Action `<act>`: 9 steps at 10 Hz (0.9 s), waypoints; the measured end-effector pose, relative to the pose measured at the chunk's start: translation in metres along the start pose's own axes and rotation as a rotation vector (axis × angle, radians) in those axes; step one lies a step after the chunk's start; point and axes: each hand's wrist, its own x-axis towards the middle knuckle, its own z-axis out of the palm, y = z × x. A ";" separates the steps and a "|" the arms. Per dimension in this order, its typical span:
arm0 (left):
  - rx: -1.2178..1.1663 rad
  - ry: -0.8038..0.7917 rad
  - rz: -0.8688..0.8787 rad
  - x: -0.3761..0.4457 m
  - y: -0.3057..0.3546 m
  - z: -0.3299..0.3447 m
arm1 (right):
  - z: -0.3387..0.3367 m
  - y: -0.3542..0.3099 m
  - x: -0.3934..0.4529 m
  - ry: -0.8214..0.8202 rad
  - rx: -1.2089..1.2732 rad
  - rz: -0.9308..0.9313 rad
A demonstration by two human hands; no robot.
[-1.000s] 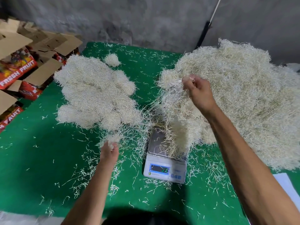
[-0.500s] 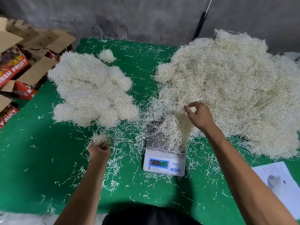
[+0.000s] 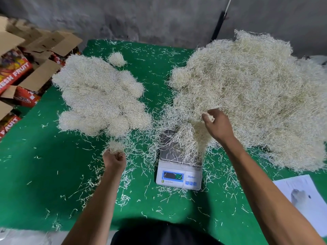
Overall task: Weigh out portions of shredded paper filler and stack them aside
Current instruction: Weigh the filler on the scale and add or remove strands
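While draped over the scale [image 3: 178, 174], pale wiry filler [image 3: 191, 140]; left hand [image 3: 114, 160] clutching a tuft [image 3: 114, 146], right hand [image 3: 219, 125] seemingly pinching strands.

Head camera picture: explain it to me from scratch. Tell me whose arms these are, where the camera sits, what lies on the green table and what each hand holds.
There is no machine here. A person wears a camera on the head, so you look down along their two bare arms at a green table.

In the middle stands a small scale with a clump of shredded paper on its metal plate; its display is lit, but the digits are too blurred to trust. To the right lies the big loose heap of paper. To the left sit the rounded portions, packed side by side. Stray shreds are scattered all over. Open cardboard boxes stand at the far left, and a white sheet lies near the right edge.

The left hand grips a small tuft of paper. The right hand pinches strands just above the scale.
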 end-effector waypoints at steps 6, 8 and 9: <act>0.192 0.084 0.009 0.009 -0.009 -0.003 | 0.019 0.027 0.003 0.057 0.000 0.102; 0.222 0.014 0.132 -0.015 0.006 0.032 | 0.046 0.031 -0.002 -0.120 0.170 0.292; 0.115 -0.169 0.198 -0.040 0.038 0.082 | 0.086 0.010 -0.006 -0.336 -0.048 0.241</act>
